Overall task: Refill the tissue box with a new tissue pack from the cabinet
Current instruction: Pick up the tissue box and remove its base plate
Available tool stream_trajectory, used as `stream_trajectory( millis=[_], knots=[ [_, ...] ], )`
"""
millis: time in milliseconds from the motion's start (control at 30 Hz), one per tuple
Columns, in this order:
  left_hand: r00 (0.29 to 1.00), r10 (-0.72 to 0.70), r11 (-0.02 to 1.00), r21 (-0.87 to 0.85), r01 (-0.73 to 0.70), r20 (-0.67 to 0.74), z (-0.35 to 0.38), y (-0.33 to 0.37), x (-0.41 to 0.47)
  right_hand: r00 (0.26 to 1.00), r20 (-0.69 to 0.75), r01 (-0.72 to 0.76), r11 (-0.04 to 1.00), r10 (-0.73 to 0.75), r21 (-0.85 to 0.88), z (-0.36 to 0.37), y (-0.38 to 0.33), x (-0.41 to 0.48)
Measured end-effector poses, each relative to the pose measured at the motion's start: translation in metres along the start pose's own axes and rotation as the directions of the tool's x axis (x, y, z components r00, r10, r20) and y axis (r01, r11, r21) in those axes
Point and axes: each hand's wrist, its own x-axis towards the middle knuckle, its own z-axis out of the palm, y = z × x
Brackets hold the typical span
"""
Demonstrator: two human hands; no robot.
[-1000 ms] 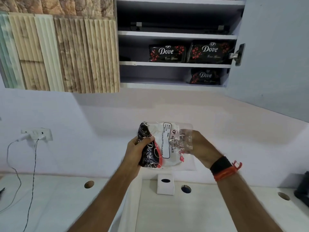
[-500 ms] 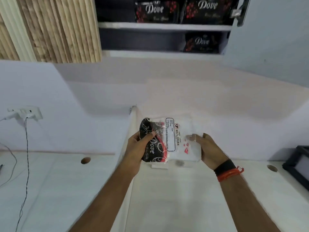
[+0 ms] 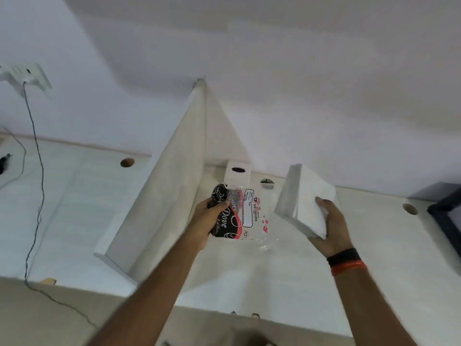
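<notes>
My left hand (image 3: pixel 203 222) grips the crumpled plastic wrapper (image 3: pixel 239 216), black and red with "Dove" print and a clear half, now flat with no tissues inside. My right hand (image 3: pixel 329 228) holds the white stack of tissues (image 3: pixel 303 198) out to the right, tilted, apart from the wrapper. The white cube tissue box (image 3: pixel 237 174) with a dark oval slot stands on the desk at the back, against the wall, just behind the wrapper.
A white upright divider panel (image 3: pixel 172 191) splits the desk (image 3: pixel 287 275) left of my hands. Round cable holes (image 3: pixel 127 162) dot the desk's back edge. A wall socket (image 3: pixel 25 76) with a hanging cable is at far left. A dark framed object (image 3: pixel 446 216) sits at far right.
The view dropped from the cabinet to the desk. My right hand has pulled the tissue stack out of the wrapper and moved it right; the left hand keeps the emptied wrapper.
</notes>
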Motion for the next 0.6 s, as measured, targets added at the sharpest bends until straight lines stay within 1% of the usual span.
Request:
stream_trajectory(
  millis=[167,233,300,400,500,567,600],
  knots=[
    [0.987,-0.146,0.987,-0.065,0.150,0.062,0.004,-0.055,0.021,0.973,-0.002,-0.228,0.965,0.230,-0.130,0.006,0.061,0.016],
    [0.963,-0.255,0.955,-0.137,0.265,0.087,0.001,-0.081,0.030,0.952,-0.024,-0.306,0.935,0.307,-0.182,-0.003,0.091,0.027],
    [0.926,-0.365,0.911,-0.167,0.376,0.095,-0.005,-0.106,0.041,0.927,-0.086,-0.375,0.897,0.365,-0.236,-0.018,0.121,0.037],
    [0.871,-0.486,0.855,-0.166,0.492,0.079,-0.015,-0.136,0.058,0.890,-0.208,-0.455,0.826,0.406,-0.334,-0.047,0.160,0.050],
    [0.835,-0.548,0.825,-0.130,0.550,0.058,-0.019,-0.148,0.068,0.856,-0.312,-0.513,0.752,0.412,-0.413,-0.066,0.185,0.065],
    [0.828,-0.560,0.826,-0.048,0.561,0.038,-0.020,-0.148,0.073,0.840,-0.387,-0.532,0.714,0.379,-0.456,-0.069,0.196,0.076],
    [0.842,-0.540,0.842,0.003,0.540,0.018,-0.022,-0.150,0.078,0.837,-0.415,-0.534,0.695,0.357,-0.481,-0.069,0.201,0.082]
  ],
)
